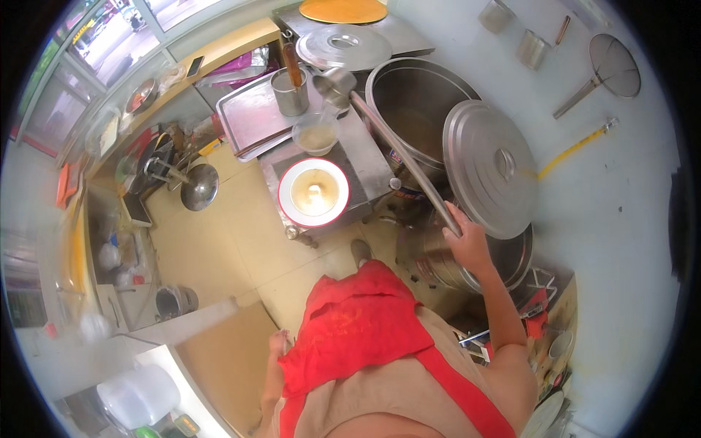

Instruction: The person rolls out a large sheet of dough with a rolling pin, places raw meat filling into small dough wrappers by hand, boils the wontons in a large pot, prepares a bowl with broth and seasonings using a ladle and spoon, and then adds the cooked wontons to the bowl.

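Observation:
My right hand [464, 234] grips the end of a long-handled metal ladle [413, 164]; its cup hangs over the back of the metal stand, left of a tall open stockpot [378, 96]. A red-rimmed white enamel basin [285, 192] holding pale liquid sits near the stand's front edge. Behind it is a clear plastic bowl [316, 137] with cloudy contents, and further back a metal container [290, 98] with a wooden handle sticking out. My left hand [278, 342] is low beside the red apron [361, 328]; its fingers look curled, but their inside is hidden.
A large metal lid [487, 164] leans between the stockpot and a second pot [512, 257]. Another lid [342, 48] lies behind. A metal tray [241, 120] is on the stand's left. A wire skimmer [613, 65] hangs on the wall; a bucket [175, 301] stands on the floor.

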A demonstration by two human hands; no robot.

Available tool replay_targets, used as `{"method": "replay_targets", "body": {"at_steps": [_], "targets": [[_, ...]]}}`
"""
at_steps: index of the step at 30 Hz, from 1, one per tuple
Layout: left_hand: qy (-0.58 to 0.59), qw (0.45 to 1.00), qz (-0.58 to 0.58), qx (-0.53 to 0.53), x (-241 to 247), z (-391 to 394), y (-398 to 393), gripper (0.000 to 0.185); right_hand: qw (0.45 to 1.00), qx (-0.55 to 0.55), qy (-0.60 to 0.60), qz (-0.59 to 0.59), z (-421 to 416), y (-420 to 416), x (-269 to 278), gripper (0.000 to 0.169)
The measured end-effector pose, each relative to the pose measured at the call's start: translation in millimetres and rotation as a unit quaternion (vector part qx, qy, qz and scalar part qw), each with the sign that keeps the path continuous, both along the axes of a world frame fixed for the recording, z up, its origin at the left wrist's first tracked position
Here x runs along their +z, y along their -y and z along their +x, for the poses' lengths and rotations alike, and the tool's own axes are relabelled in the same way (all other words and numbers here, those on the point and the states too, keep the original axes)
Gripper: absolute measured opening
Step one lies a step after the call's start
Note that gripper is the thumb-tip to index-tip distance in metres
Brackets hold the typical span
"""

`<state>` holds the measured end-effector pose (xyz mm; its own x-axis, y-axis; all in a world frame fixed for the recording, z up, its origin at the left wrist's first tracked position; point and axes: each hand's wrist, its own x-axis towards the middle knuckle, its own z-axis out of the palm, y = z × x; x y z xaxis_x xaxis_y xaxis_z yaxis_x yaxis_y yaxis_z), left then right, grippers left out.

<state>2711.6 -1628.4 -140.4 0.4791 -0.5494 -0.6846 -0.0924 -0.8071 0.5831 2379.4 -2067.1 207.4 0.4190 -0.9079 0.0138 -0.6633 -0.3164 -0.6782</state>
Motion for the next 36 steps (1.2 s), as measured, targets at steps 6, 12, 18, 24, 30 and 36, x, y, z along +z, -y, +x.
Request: {"method": "replay_targets", "body": {"at_steps": [6,12,18,24,30,36], "targets": [[0.017,1.0,0.019,-0.01,-2,9,26,0.023,0.996,0.034,-0.028,-0.074,-20,12,-21,0.053],[-0.135,0.952,0.001,0.273,-14,10,38,0.02,0.886,-0.19,0.289,0.31,-2,71,-25,0.047],[-0.092,0.953,-0.051,0.283,-14,-17,38,0.02,0.855,-0.168,0.292,0.394,35,213,-103,0.007],[-0.138,0.922,0.049,0.357,-19,-53,20,0.026,0.902,-0.187,0.069,0.384,81,315,-201,0.007],[0.128,0.967,0.218,0.009,3,-69,26,0.037,0.932,-0.14,-0.02,0.335,89,343,-230,0.006],[0.038,0.973,0.178,0.141,48,-77,93,0.038,0.787,-0.209,0.326,0.479,51,324,-204,0.012]]}}
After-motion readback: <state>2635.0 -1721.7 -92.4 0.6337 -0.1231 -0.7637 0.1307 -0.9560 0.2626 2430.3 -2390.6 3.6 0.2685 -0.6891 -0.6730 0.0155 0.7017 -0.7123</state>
